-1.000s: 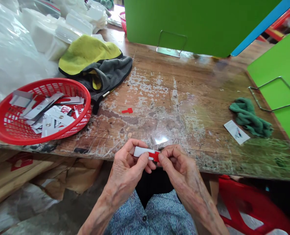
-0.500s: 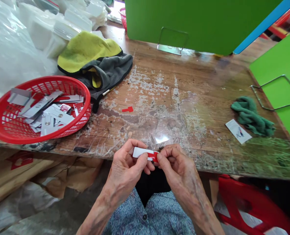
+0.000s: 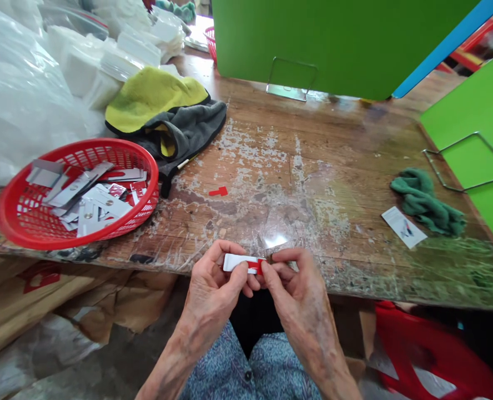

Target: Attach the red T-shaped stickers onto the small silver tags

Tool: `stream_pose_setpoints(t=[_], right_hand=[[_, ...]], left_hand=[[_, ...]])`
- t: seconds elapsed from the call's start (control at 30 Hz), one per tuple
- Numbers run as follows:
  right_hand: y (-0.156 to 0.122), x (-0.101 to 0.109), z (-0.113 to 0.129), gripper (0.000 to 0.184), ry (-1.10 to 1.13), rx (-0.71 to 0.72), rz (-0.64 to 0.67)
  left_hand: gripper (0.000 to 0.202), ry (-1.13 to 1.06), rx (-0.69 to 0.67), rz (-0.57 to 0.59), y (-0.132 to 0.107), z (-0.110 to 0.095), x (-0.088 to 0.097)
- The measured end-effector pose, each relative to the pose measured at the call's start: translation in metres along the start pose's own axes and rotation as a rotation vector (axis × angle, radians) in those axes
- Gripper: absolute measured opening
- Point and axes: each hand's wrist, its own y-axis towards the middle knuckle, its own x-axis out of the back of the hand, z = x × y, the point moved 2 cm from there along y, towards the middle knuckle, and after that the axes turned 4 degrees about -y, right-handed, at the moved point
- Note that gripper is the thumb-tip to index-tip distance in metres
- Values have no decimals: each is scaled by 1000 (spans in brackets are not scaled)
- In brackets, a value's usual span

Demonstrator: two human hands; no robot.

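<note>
The left hand [image 3: 215, 283] pinches the white end of a small flat white strip with a red end [image 3: 239, 261] between its thumb and curled fingers. The right hand [image 3: 296, 291] closes its thumb and forefinger on the red end. The strip is held just off the near edge of the worn wooden table [image 3: 313, 161], above the lap. Over the last second the right thumb has slid further over the red part, so less red shows, and the hands have drawn closer together. The fingering at that end looks underway rather than finished.

The red plastic mesh basket [image 3: 75, 243] on the table's left holds a loose heap of flat white and grey strips [image 3: 89, 201], some with red parts. A second small red basket [image 3: 208, 36] stands far back, and its contents cannot be seen.
</note>
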Motion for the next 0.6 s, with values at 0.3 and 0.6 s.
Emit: stream_pose_setpoints(t=[0.3,0.6], right_hand=[[4,8,10,35,122,-5,253],[4,-9,9,37,360,-17,282]], left_hand=[[21,-49,33,7,-3,-6,-2],[25,-76,1,8,-8,-3,-5]])
